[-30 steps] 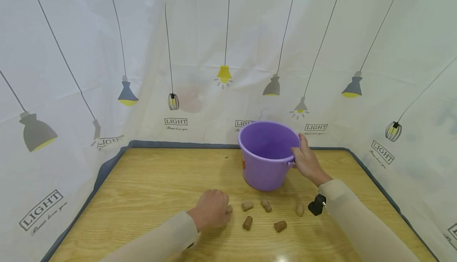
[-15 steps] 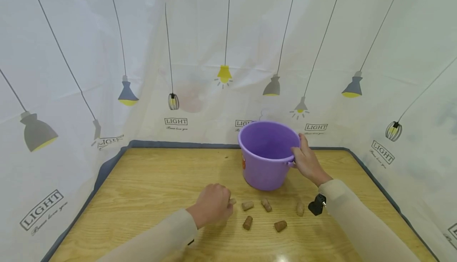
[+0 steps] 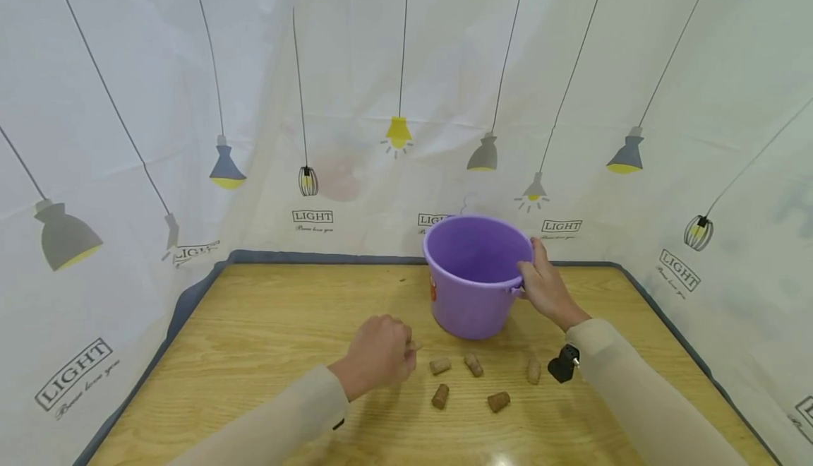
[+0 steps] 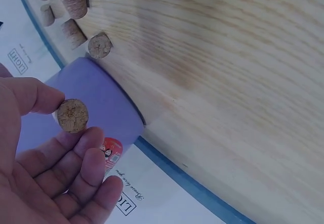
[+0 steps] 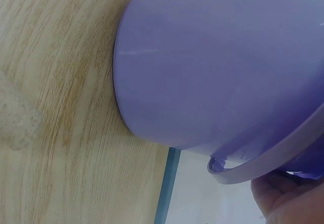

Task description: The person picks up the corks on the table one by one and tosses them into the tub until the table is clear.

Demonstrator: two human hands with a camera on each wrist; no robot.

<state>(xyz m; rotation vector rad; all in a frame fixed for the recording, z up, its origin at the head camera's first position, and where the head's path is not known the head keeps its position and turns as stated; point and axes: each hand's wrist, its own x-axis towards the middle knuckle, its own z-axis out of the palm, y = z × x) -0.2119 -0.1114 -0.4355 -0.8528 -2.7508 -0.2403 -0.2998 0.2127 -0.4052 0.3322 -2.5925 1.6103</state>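
Observation:
My left hand pinches a cork between thumb and fingers, raised over the table to the left of the other corks. In the left wrist view that cork's round end faces the camera, with the purple bucket behind it. At the bucket's right side, my right hand grips the rim, thumb at the inside and fingers outside. The bucket stands upright on the table; its handle hangs along the side near my right hand. What lies at the bottom inside is hidden.
Several corks lie on the wooden table in front of the bucket, among them a pale cork and a darker cork. A white cloth printed with lamps surrounds the table's back and sides.
My left hand has lifted the cork off the table and moved slightly away from me, toward the bucket. My right hand and the bucket have stayed in place.

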